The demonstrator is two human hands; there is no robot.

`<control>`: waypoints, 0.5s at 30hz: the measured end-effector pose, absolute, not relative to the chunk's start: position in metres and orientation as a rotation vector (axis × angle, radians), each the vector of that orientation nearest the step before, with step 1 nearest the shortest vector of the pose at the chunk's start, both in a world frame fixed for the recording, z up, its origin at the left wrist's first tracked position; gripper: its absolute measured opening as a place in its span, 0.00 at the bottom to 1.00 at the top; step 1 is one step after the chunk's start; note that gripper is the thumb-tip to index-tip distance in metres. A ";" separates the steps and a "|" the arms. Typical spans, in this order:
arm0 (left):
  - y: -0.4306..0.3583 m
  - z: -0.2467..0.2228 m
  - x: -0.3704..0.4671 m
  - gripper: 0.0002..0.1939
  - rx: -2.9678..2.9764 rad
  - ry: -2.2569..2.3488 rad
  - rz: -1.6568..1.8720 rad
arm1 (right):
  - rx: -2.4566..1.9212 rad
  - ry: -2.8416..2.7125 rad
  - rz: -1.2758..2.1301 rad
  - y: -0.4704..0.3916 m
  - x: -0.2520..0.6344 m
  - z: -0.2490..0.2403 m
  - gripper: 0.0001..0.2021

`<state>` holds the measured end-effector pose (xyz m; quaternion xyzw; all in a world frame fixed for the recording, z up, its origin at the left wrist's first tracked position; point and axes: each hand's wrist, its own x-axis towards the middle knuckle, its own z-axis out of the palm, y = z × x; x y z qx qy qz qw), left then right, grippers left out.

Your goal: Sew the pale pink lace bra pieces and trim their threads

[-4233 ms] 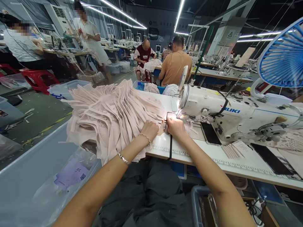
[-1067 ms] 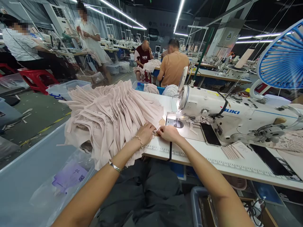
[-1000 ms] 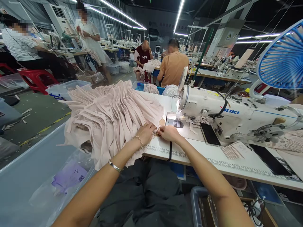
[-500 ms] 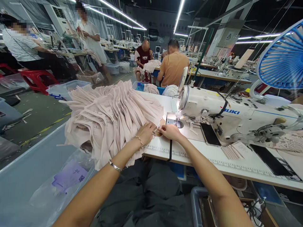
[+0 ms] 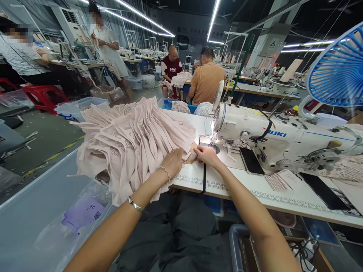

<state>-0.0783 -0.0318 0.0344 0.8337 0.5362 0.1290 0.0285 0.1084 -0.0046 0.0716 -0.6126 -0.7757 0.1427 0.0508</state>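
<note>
A big heap of pale pink fabric pieces, layered and ruffled, lies at the left of the white sewing table. At its right edge my left hand is closed on the fabric, fingers bent and their tips partly hidden. Close beside it, my right hand pinches the fabric's edge with thumb and forefinger. Just beyond my right hand stands a white sewing machine, its lamp lit over the needle area. A brown patch shows on the table between my hands.
A phone and a stack of small fabric strips lie by the machine. A blue fan stands at right. A large plastic bin is at left, holding a bag with a purple label. Several co-workers sit or stand beyond.
My left hand has shifted slightly left and down, opening a small gap to my right hand. The fabric edge between them has moved a little; the heap stays put.
</note>
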 end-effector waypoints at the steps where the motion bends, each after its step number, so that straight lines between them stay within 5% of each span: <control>1: -0.031 0.035 -0.078 0.28 2.572 1.669 0.378 | -1.911 -2.333 0.397 -0.002 0.110 0.071 0.22; 8: -0.030 0.045 -0.068 0.13 2.622 1.747 0.243 | -1.988 -2.353 0.059 0.004 0.105 0.063 0.14; 15: -0.038 0.044 -0.068 0.11 2.699 1.723 0.198 | -1.792 -2.520 -0.114 0.010 0.100 0.055 0.11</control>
